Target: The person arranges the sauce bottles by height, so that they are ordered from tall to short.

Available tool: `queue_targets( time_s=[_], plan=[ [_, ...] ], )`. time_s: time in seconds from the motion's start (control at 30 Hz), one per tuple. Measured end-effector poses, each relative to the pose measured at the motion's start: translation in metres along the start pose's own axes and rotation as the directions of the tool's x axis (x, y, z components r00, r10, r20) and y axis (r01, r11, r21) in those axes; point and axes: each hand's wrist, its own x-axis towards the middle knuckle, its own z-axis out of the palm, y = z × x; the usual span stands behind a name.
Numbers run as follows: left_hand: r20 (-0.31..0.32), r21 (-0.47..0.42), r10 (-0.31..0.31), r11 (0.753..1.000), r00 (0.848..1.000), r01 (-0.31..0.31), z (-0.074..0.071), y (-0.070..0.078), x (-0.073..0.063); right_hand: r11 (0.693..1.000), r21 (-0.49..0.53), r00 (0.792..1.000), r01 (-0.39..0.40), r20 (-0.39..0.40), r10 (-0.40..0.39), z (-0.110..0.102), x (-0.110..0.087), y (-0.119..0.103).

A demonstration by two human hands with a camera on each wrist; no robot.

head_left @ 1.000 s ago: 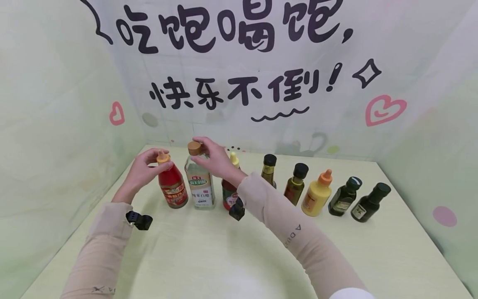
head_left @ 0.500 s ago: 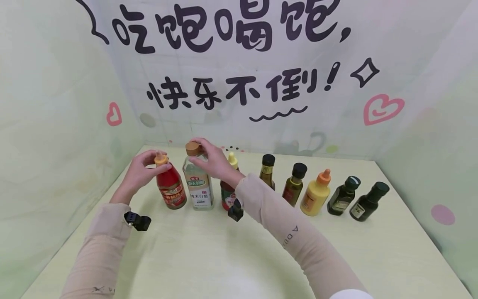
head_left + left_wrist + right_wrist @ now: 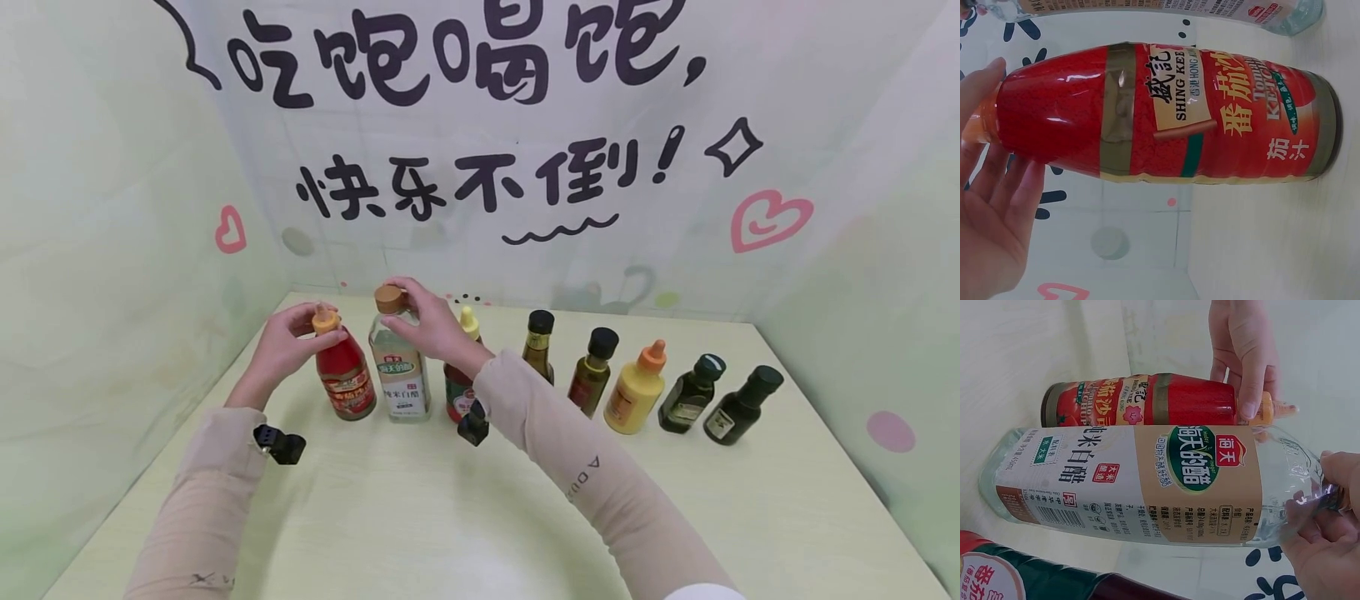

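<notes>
My left hand (image 3: 283, 343) grips the neck of a red ketchup bottle (image 3: 347, 379) just below its orange cap, thumb on one side and fingers on the other. In the left wrist view the ketchup bottle (image 3: 1166, 112) fills the middle, its label facing the camera. Right beside it stands a clear glass vinegar bottle (image 3: 402, 387) with a brown cap (image 3: 389, 299). My right hand (image 3: 431, 321) holds this one around its neck, under the cap. The right wrist view shows the vinegar bottle (image 3: 1197, 481) in front of the ketchup bottle. Both bottles are upright at the row's left end.
A yellow-capped sauce bottle (image 3: 457, 387) stands just right of the vinegar, partly behind my right wrist. Farther right along the table (image 3: 420, 517) are a yellow squeeze bottle (image 3: 635, 396) and several dark-capped bottles, one of them (image 3: 738, 408) at the end. A printed cloth wall stands behind.
Both hands keep their hold on the two bottle necks. The whole view shifts slightly, and the bottles stay in their places in the row.
</notes>
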Motion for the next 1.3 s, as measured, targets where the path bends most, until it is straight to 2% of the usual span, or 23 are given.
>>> queue_targets(
  time_s=[0.43,0.8,1.1,1.3],
  plan=[
    [0.016,-0.042,-0.048,0.998,0.999,0.049,0.0,-0.003,-0.001,1.0,0.025,1.0,-0.012,-0.009,0.013,0.003,-0.001,0.0],
    [-0.005,-0.053,-0.037,0.998,0.999,0.037,0.003,-0.003,-0.003,0.995,0.095,0.999,0.013,-0.044,-0.008,0.005,-0.003,0.0],
    [-0.007,-0.063,-0.046,0.997,0.999,0.045,0.004,-0.003,-0.003,0.983,0.181,0.995,-0.042,-0.083,0.058,0.008,-0.002,-0.002],
    [0.003,-0.056,-0.027,0.998,1.0,0.028,0.003,-0.004,-0.003,0.97,0.225,0.988,-0.096,-0.1,0.121,0.002,-0.015,-0.029]
  ],
)
